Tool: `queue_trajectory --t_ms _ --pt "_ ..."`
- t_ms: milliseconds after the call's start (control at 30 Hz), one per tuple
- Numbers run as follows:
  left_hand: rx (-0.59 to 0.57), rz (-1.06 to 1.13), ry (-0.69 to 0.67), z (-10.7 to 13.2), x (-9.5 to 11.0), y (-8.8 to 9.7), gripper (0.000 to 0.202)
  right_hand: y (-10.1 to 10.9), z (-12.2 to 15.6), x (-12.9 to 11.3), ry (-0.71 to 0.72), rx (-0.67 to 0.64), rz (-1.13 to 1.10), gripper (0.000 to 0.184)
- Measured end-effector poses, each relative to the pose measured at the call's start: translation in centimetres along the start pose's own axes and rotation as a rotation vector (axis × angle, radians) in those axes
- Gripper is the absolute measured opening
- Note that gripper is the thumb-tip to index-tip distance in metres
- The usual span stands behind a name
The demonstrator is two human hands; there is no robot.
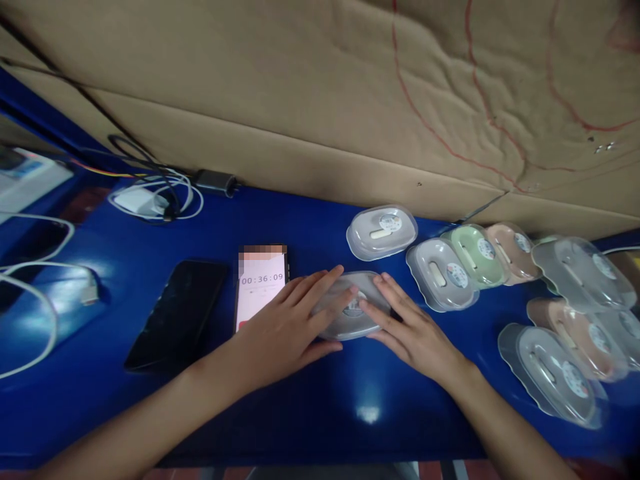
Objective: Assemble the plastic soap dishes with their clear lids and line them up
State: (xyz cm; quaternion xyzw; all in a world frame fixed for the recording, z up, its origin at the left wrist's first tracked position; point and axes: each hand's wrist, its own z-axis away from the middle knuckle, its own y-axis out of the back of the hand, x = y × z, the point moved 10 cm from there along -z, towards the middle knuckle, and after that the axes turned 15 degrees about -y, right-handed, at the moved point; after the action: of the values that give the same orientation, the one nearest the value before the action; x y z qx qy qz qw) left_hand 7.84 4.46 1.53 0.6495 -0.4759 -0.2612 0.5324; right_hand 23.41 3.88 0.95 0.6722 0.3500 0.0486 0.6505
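Note:
A grey oval plastic box (345, 327) with a clear lid and a round label lies on the blue table between my hands. My left hand (295, 310) rests along its left side, fingers spread over the lid and the thumb at the near edge. From the right, my right hand (413, 327) presses its fingers onto the lid and the right rim. Both hands hold the box between them. Just behind it sits another grey box (360, 232) with a clear lid and a cream-coloured strip on top.
More lidded boxes in grey, green (473, 250) and pink (510, 250) crowd the right side, some stacked. A phone showing a timer (260, 287) and a dark phone (175, 317) lie left. Chargers and cables (145, 200) are at the back left. Brown paper (300, 93) covers the wall behind.

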Motion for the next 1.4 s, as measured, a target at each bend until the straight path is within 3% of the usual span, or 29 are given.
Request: queue_trajectory --t_ms 433,767,967,1233,1400 --pt "0.017 -0.14 -0.051 -0.3 0.3 0.2 0.106 0.3 0.2 0.8 -0.007 0.031 -0.149 0.079" --pt "0.071 -0.095 -0.054 -0.1 0.2 1.4 0.087 1.3 -0.1 0.1 0.032 0.069 -0.114 0.084" --pt "0.065 -0.108 -0.038 -0.4 0.2 1.2 0.075 0.8 0.1 0.3 0.028 0.044 -0.071 0.082" --pt "0.122 -0.218 -0.007 -0.6 0.0 2.4 0.056 0.2 -0.5 -0.5 0.024 0.129 -0.002 0.082" --pt "0.13 -0.306 0.056 -0.4 -1.5 3.0 0.05 -0.1 -0.6 -0.7 0.02 0.12 0.044 0.079"
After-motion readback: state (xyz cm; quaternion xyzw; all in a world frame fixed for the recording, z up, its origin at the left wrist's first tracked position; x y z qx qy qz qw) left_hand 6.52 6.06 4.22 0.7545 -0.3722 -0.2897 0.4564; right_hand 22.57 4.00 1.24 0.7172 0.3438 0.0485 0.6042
